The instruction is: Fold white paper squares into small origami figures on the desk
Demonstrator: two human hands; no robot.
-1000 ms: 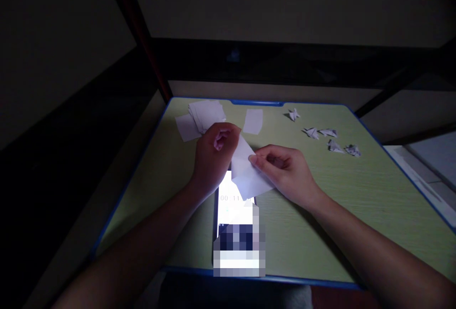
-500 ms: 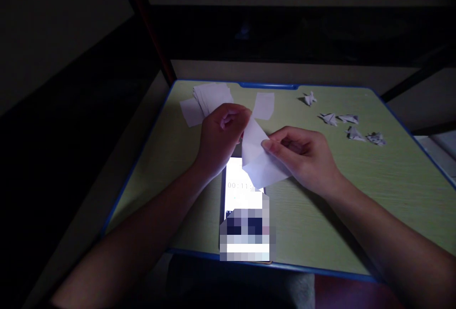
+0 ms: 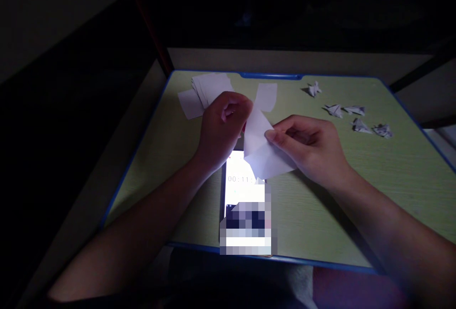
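Between my hands, a white sheet of paper (image 3: 261, 145) is held up above the table, with a crease across it. My left hand (image 3: 226, 126) pinches its upper left corner, fingertips closed and partly hidden by the hand itself. On the sheet's right side, my right hand (image 3: 308, 147) grips the paper with the thumb in front and the fingers behind. Below the sheet lies a lit phone (image 3: 240, 171) showing a timer; its lower part is blurred out and the paper covers part of its screen.
A stack of white paper sheets (image 3: 213, 85) lies at the back left, and a single sheet (image 3: 267, 96) lies at the back middle. Several small folded paper pieces (image 3: 334, 110) sit at the back right. The green table (image 3: 356, 214) has a blue rim.
The camera view has tilted slightly, so the table and hands sit a little higher in the picture. Both hands keep the same hold on the sheet.
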